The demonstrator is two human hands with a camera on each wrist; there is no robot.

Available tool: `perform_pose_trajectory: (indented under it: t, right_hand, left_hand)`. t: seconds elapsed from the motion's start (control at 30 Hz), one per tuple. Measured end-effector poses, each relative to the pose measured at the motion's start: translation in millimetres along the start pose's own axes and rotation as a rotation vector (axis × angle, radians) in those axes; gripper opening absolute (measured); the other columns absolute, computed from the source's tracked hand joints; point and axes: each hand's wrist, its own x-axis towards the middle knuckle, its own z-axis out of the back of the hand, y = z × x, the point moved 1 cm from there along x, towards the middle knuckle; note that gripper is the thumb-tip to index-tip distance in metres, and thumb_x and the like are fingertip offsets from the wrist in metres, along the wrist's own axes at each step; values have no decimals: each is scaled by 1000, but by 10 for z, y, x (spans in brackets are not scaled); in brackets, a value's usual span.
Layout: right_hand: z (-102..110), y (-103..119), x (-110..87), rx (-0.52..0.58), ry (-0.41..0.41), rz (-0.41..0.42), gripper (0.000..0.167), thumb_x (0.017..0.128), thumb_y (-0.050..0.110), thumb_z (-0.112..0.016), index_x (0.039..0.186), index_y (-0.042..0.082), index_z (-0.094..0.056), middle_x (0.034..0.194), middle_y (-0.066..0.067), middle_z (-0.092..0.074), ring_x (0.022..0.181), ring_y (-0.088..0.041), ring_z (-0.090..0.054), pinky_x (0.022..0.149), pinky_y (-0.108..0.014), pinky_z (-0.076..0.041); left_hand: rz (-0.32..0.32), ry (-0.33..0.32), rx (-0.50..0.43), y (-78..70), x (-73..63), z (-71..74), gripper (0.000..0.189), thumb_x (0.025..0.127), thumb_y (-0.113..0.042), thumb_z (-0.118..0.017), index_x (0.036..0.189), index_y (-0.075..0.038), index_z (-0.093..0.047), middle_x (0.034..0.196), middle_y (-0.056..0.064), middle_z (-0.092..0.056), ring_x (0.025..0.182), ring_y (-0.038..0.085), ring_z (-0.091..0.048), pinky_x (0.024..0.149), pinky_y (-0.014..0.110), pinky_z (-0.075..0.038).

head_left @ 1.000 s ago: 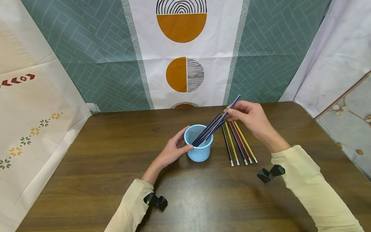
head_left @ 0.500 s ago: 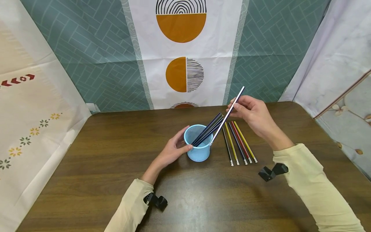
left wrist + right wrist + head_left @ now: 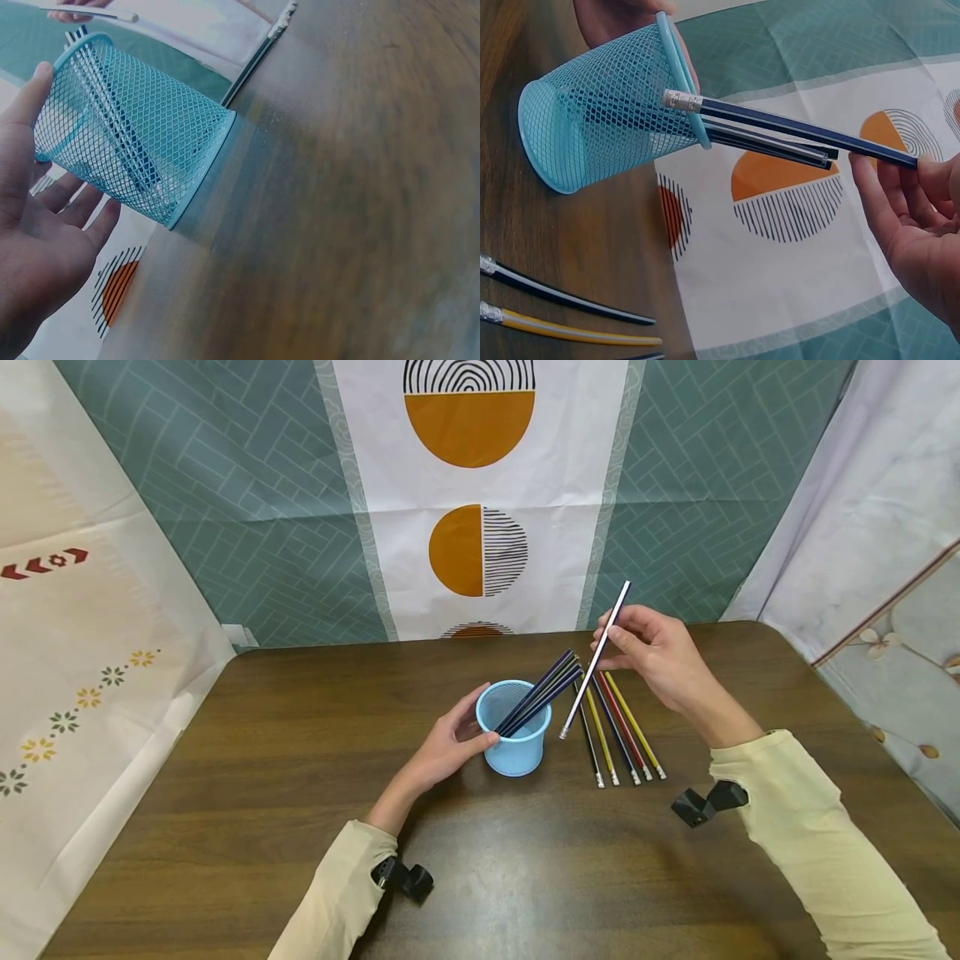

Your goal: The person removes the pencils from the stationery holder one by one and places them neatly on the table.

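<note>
In the head view my left hand (image 3: 442,756) holds a light blue mesh pencil cup (image 3: 517,760), thumb at its rim and fingers round the far side. The cup stands upright on the table. Several dark pencils (image 3: 538,697) lean in it toward the right. My right hand (image 3: 654,656) pinches one dark blue and white striped pencil (image 3: 588,677) near its upper end. Its eraser end points down, just right of the cup. In the right wrist view this pencil (image 3: 795,129) passes across the cup's rim, between camera and cup.
Right of the cup a row of pencils (image 3: 618,731) lies on the brown wooden table (image 3: 300,818), black, yellow, blue and red, erasers toward me. A patterned cloth (image 3: 555,477) hangs behind the table's back edge.
The pencil in my right hand has come out of the cup and moved right, away from the rim. My left hand and the cup have stayed in place.
</note>
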Motion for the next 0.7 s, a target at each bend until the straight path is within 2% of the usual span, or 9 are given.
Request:
perform_pose_trajectory:
  t: [0.13, 0.47, 0.67, 0.7]
  right_hand:
    - [18, -14, 6, -18, 0, -8, 14, 99, -2, -50, 105, -14, -52, 99, -8, -62, 92, -19, -63, 74, -31, -57]
    - [65, -80, -13, -86, -10, -77, 17, 101, 8, -50, 112, -5, -54, 102, -8, -59, 94, -19, -61, 78, -26, -55]
    - [107, -167, -40, -160, -31, -139, 28, 101, 14, -53, 120, -8, -53, 102, -5, -59, 96, -19, -60, 78, -27, -55]
    - [114, -187, -43, -168, -38, -154, 30, 100, 15, -54, 120, -7, -54, 102, -3, -60, 96, -19, -61, 78, -27, -55]
  left_hand:
    - [2, 0, 9, -3, 6, 3, 67, 92, 4, -61, 149, 5, -26, 146, 26, -37, 133, 39, -39, 106, 53, -34]
    - [8, 0, 6, -2, 8, 5, 67, 92, 3, -61, 149, 4, -27, 146, 26, -37, 133, 39, -38, 106, 53, -33]
    - [6, 3, -4, 25, 7, 4, 67, 92, 3, -62, 149, 5, -26, 146, 26, -37, 133, 40, -38, 106, 54, -33]
    - [0, 2, 0, 70, 16, 8, 68, 92, 1, -62, 149, 4, -27, 147, 24, -38, 133, 38, -38, 106, 53, -34]
